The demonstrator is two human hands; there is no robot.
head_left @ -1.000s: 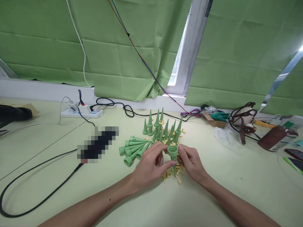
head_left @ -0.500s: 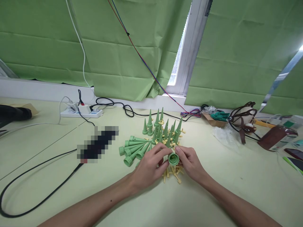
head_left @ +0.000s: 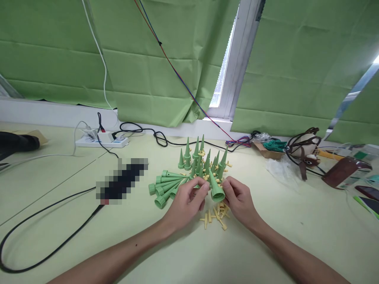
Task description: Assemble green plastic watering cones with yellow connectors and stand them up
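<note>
My right hand (head_left: 240, 200) grips a green plastic cone spike (head_left: 216, 190) by its wide round end, its tip pointing up and away from me. My left hand (head_left: 186, 202) is closed in a pinch right beside the cone's upper part; what its fingertips hold is too small to make out. Just below both hands lies a small heap of pale yellow plastic pieces (head_left: 215, 215). Behind the hands, several green cones stand upright (head_left: 203, 157). More green cones lie flat in a fan (head_left: 166, 186) to the left.
A pale green table (head_left: 189, 252) carries a black cable (head_left: 44, 221) and a blurred dark object (head_left: 122, 181) at left. A white power strip (head_left: 102, 139) sits by the wall. At right lie a plastic bag (head_left: 281, 167), a strapped object (head_left: 304, 150) and a dark red case (head_left: 345, 171).
The held cone has turned over: its open end faced up, then toward me, and now its tip points up and away. Both hands lifted slightly off the yellow pieces.
</note>
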